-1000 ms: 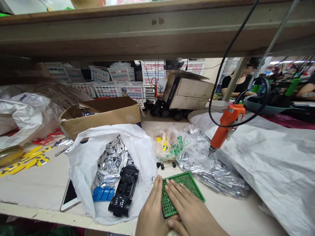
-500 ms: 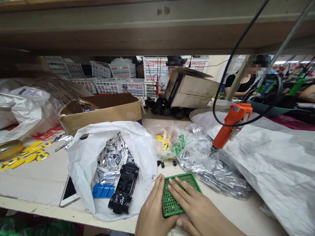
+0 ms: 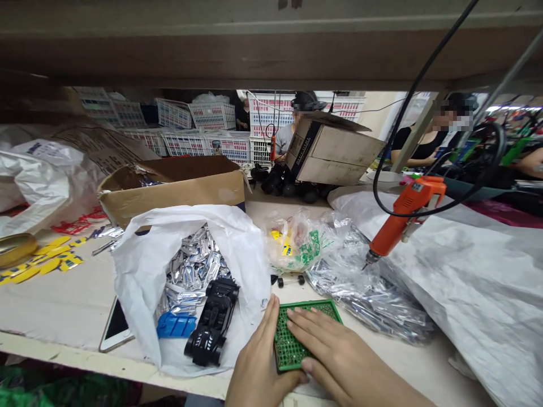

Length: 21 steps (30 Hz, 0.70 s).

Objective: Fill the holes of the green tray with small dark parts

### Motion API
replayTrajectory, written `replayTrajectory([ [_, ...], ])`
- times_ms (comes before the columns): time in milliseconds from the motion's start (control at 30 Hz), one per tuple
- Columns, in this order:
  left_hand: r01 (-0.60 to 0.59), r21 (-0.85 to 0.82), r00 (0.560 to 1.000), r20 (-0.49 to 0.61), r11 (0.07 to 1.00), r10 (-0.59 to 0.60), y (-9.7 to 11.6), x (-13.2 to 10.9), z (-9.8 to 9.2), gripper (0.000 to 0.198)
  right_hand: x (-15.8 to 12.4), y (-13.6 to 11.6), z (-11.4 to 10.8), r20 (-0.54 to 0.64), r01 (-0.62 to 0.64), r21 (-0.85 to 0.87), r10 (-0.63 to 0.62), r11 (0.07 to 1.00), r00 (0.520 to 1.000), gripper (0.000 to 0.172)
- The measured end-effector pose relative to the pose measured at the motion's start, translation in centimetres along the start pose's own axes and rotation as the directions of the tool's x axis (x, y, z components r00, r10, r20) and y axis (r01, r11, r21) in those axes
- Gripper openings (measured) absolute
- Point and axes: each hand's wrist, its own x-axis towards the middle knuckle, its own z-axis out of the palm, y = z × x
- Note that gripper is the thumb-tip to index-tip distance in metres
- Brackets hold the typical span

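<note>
A green tray with a grid of small holes [image 3: 292, 345], many with tiny metal bits in them, lies near the table's front edge. My left hand [image 3: 259, 353] holds it at the left side, fingers straight along the rim and thumb at the near edge. Across the top of the tray rests my right hand [image 3: 331, 350], its fingers flat and stretched out, hiding part of the grid. To the left, a black toy car chassis [image 3: 213, 322] and a blue plastic part [image 3: 176, 325] lie on a white bag [image 3: 244, 243] full of silvery pieces [image 3: 197, 263].
An orange electric screwdriver [image 3: 392, 223] hangs at right over clear bags of silvery parts [image 3: 382, 305]. Behind the white bag stands an open carton [image 3: 190, 192]. A phone [image 3: 116, 328], yellow pieces [image 3: 55, 254] and a tape roll [image 3: 17, 249] are at left. Co-workers sit beyond.
My right fingers have shifted slightly over the tray and lie closer together. The tray sits a little further left in view. My left hand stays at its side.
</note>
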Motion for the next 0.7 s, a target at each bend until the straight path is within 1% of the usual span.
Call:
replayTrajectory([
  [100,0.008,0.026,1.000,0.003,1.000,-0.008,-0.4,0.0,0.0,0.108,1.2,-1.0,1.8,-0.008,0.016,0.020,-0.016,1.000,1.000,0.054],
  [167,-0.002,0.010,1.000,-0.011,1.000,0.002,-0.5,-0.2,0.2,0.107,1.0,-1.3,1.7,0.018,0.050,0.080,-0.052,0.996,0.998,0.052],
  [233,-0.026,-0.011,0.998,-0.054,1.000,0.026,-0.4,-0.4,0.5,0.105,0.4,-1.3,0.4,0.081,0.061,0.156,-0.074,0.986,0.994,0.046],
  [300,-0.026,-0.007,0.997,-0.073,1.000,0.026,-0.2,-0.5,0.7,0.105,-0.2,-1.0,-1.4,0.161,0.044,0.201,-0.077,0.979,0.984,0.043],
  [367,-0.007,0.010,0.998,-0.055,1.000,0.008,0.1,-0.5,0.8,0.109,-0.7,-0.4,-3.1,0.210,0.020,0.189,-0.061,0.982,0.976,0.042],
  [433,0.009,0.026,1.000,-0.026,1.000,-0.009,0.2,-0.4,0.7,0.114,-1.0,0.2,-3.8,0.212,-0.007,0.134,-0.022,0.991,0.977,0.041],
  [500,0.018,0.030,1.000,-0.004,0.999,-0.018,0.1,-0.3,0.6,0.116,-0.9,0.5,-3.5,0.147,-0.029,0.081,0.016,0.996,0.989,0.042],
  [533,0.018,0.026,1.000,0.008,1.000,-0.018,0.0,-0.2,0.5,0.115,-0.7,0.4,-3.0,0.111,-0.023,0.073,0.015,0.997,0.994,0.042],
  [600,0.002,0.003,1.000,0.025,1.000,-0.002,-0.2,-0.2,0.4,0.110,-0.3,-0.1,-1.8,0.071,0.021,0.089,-0.028,0.996,0.997,0.043],
  [700,-0.044,-0.019,0.999,0.004,0.999,0.044,-0.6,-0.2,0.3,0.101,0.2,-1.0,-0.3,0.063,0.097,0.158,-0.108,0.983,0.992,0.048],
])
